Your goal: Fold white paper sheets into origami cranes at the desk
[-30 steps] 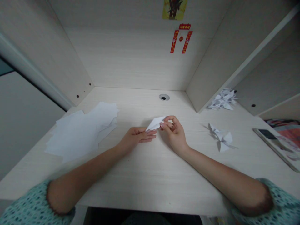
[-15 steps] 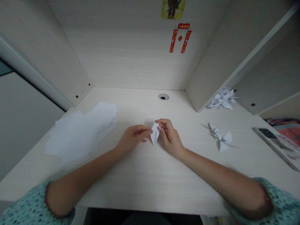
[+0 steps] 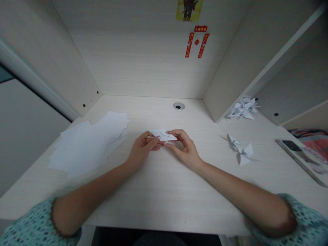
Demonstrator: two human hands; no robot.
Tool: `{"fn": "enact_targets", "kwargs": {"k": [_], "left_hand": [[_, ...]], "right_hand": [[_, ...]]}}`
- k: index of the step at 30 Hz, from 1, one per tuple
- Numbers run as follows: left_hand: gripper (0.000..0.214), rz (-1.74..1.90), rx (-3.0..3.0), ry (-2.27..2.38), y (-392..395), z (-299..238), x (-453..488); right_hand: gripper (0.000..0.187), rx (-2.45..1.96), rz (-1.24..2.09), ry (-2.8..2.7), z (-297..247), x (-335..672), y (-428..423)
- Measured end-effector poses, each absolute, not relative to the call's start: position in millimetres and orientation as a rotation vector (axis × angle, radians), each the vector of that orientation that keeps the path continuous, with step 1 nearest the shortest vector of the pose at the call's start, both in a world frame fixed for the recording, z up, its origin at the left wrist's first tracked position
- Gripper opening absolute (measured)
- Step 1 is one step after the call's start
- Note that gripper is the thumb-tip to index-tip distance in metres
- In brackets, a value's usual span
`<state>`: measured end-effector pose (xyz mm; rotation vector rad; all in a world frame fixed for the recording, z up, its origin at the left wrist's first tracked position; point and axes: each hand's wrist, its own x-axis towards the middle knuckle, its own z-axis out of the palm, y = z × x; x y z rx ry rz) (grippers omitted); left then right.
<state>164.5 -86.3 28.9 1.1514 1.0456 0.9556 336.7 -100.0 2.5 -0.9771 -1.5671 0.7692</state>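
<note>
A small piece of folded white paper (image 3: 164, 135) is held between both hands above the middle of the desk, its long axis lying sideways with a point toward the right. My left hand (image 3: 144, 145) pinches its left part, thumb on the near side. My right hand (image 3: 185, 147) is closed around its right part, with the thumb at the lower edge and the index finger on top. Fingers cover parts of the folds.
A spread of white paper sheets (image 3: 84, 147) lies at the left. On the right are folded paper cranes (image 3: 242, 150), a heap of folded white paper (image 3: 243, 108) by the partition (image 3: 230, 68), and a phone (image 3: 292, 146) on a flat pale object. A cable hole (image 3: 178, 106) sits at the back.
The folded paper has turned from pointing toward me to lying sideways, and moved slightly left and away. My left hand has shifted a little left; both hands have changed their grip on it.
</note>
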Motion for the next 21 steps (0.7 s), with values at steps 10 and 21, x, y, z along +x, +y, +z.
{"fn": "enact_targets", "kwargs": {"k": [10, 21], "left_hand": [[0.029, 0.907, 1.175, 1.023, -88.9, 21.1, 167.7], [0.078, 0.972, 1.205, 0.99, -88.6, 19.5, 166.1]], "right_hand": [[0.021, -0.996, 0.807, -1.566, -0.4, 340.1, -96.6], [0.03, -0.969, 1.089, -1.402, -0.4, 338.8, -93.3]]}}
